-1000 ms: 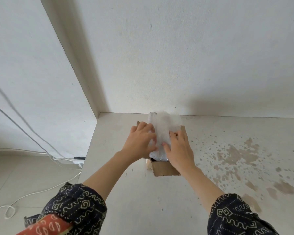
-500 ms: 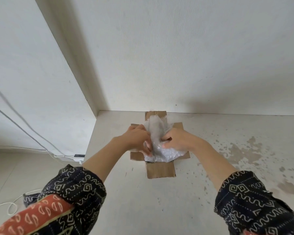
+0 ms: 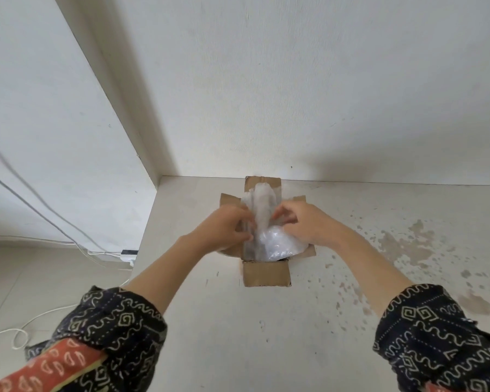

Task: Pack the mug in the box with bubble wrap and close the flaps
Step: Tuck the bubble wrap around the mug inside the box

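Note:
A small cardboard box (image 3: 266,274) stands on the pale counter near the back wall, with its four flaps spread outward. A bundle of clear bubble wrap (image 3: 269,239) fills its opening and sticks up above it. My left hand (image 3: 227,229) grips the wrap from the left. My right hand (image 3: 303,223) pinches it from the right. Both hands are over the box. The mug is hidden; I cannot tell whether it is inside the wrap.
The counter (image 3: 266,335) ends at a left edge, with floor below. White cables (image 3: 54,230) and a power strip (image 3: 128,254) lie on the floor at the left. The wall is right behind the box. Brown stains (image 3: 402,244) mark the counter's right side.
The bubble wrap bundle has gone lower into the box and the side flaps have spread open. Both hands shifted from flat on the wrap to pinching it at its sides.

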The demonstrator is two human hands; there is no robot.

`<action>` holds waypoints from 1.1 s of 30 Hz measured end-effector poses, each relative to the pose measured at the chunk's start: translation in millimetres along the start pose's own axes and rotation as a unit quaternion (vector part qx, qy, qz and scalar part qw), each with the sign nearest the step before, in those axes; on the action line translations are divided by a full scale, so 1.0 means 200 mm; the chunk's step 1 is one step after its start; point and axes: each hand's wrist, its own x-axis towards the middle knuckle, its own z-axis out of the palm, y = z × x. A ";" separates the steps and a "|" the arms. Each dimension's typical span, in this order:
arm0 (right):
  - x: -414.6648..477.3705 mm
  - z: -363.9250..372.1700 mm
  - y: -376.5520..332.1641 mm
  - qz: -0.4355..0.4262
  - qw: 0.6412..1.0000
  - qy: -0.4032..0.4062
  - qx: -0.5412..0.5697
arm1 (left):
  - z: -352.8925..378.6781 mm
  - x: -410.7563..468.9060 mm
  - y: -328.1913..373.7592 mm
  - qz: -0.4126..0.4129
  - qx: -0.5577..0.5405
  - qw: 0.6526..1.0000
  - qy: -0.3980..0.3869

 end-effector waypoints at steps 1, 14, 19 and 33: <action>0.00 -0.01 -0.01 -0.040 0.999 0.011 -0.018 | -0.02 0.00 -0.01 -0.004 -0.009 1.000 0.009; 0.12 0.11 -0.01 -0.099 0.910 -0.078 -0.394 | 0.01 -0.05 -0.01 -0.042 0.071 0.992 -0.093; 0.15 0.21 0.03 -0.139 0.870 0.010 -0.472 | 0.01 -0.04 -0.02 -0.057 0.062 0.991 -0.103; 0.13 0.05 -0.08 -0.074 0.894 -0.107 -0.430 | 0.02 -0.06 -0.05 -0.063 0.031 0.992 -0.108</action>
